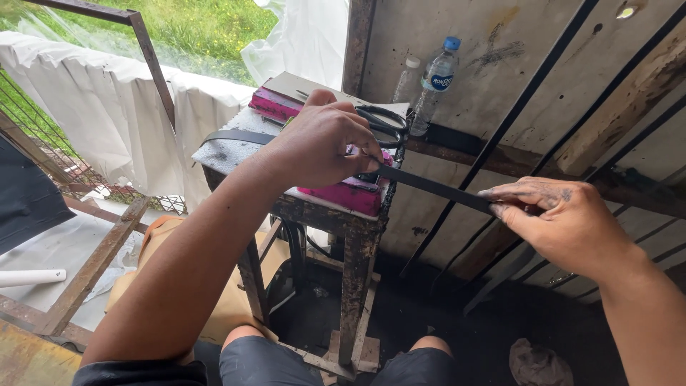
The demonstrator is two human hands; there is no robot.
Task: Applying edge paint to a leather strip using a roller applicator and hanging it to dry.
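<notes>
My left hand (323, 146) rests on a pink block (341, 194) on top of a small rusty metal stand (355, 246), its fingers pinched on a long black strip (432, 187). The strip runs from the stand's left side, under my left hand, out to the right. My right hand (564, 221) grips the strip's right end in its fingers, away from the stand. Black scissors (384, 126) lie on the stand just behind my left hand.
Two clear plastic bottles (434, 82) stand behind the stand against a stained board wall. More black strips (500, 136) lean across that wall. White plastic sheeting (107, 114) hangs on a rusty railing at left. My knees (246, 350) show at the bottom.
</notes>
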